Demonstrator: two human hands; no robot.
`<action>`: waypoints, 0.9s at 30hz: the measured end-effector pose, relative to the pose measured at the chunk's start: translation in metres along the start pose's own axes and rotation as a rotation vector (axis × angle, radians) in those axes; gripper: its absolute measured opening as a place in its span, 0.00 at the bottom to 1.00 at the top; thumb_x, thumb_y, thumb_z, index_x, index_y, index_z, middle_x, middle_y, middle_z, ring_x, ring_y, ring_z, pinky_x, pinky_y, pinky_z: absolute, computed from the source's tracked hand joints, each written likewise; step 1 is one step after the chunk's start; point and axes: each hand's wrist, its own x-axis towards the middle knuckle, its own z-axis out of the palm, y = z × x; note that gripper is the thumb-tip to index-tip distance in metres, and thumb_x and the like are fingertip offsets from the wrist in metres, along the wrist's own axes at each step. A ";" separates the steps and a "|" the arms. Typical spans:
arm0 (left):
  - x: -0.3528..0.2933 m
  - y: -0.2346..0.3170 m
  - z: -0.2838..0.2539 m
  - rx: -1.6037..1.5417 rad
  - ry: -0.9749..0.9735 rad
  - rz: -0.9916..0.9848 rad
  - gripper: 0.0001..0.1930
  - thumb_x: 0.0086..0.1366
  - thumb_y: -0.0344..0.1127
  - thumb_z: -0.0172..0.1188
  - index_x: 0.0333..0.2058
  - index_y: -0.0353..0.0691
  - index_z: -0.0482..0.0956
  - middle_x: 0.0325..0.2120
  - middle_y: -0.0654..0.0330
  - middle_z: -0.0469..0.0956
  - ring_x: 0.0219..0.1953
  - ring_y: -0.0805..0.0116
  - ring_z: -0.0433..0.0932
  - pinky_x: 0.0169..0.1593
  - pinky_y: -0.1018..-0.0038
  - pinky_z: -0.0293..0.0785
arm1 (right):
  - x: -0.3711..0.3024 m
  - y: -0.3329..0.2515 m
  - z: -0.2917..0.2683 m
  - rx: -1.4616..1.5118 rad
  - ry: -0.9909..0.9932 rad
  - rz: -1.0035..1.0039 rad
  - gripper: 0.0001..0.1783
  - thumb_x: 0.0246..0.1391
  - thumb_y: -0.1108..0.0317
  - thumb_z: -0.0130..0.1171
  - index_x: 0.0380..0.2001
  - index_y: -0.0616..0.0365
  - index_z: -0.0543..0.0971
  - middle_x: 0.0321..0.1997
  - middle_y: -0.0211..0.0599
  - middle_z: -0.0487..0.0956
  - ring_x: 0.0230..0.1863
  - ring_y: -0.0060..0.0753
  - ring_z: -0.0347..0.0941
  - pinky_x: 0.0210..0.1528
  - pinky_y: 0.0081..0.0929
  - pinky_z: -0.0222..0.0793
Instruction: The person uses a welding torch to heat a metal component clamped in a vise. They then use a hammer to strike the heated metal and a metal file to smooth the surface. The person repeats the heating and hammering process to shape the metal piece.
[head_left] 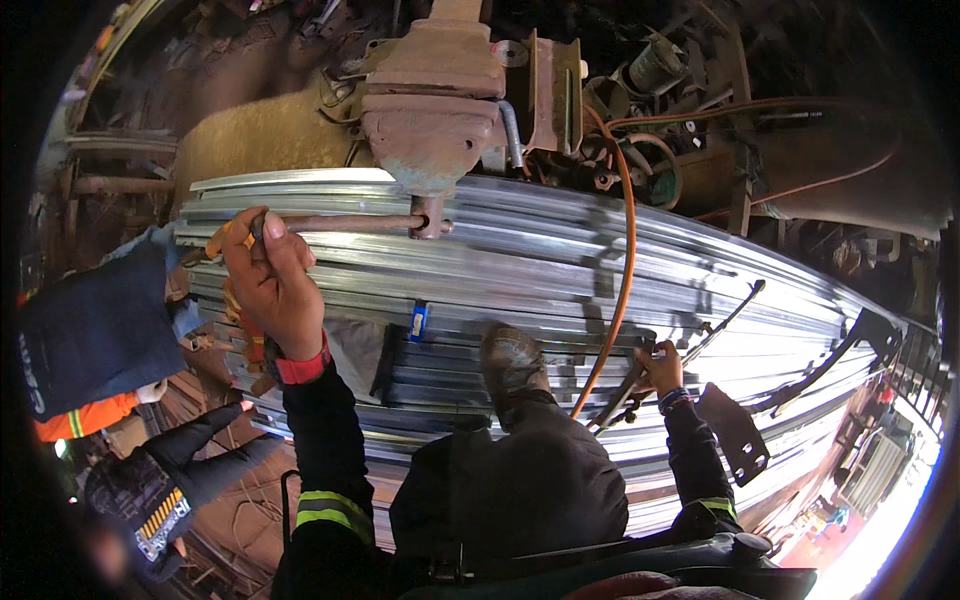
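A large rusty bench vise (432, 100) stands at the top middle, with its sliding handle bar (345, 223) lying roughly level through the screw head. My left hand (275, 285) is closed round the left end of that bar. On the right, the fingers of my right hand (662, 368) wrap the upper end of a dark metal piece (622, 392), which slants down to the left; its exact kind I cannot make out. My boot (513, 362) rests on a stack of shiny metal profiles (480, 265) between the two hands.
An orange hose (629, 240) curves across the profiles beside my right hand. Dark metal brackets (735, 432) lie at the right. A small blue object (418, 321) sits near my left wrist. Two other people, one with an orange sleeve (95, 415), are at the left.
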 end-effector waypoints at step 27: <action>0.000 -0.003 0.002 -0.059 0.004 -0.060 0.15 0.73 0.42 0.51 0.48 0.36 0.67 0.16 0.66 0.66 0.19 0.79 0.64 0.26 0.80 0.61 | -0.061 -0.224 0.063 1.773 -0.407 0.008 0.11 0.67 0.54 0.47 0.39 0.48 0.63 0.28 0.34 0.66 0.32 0.34 0.67 0.39 0.40 0.66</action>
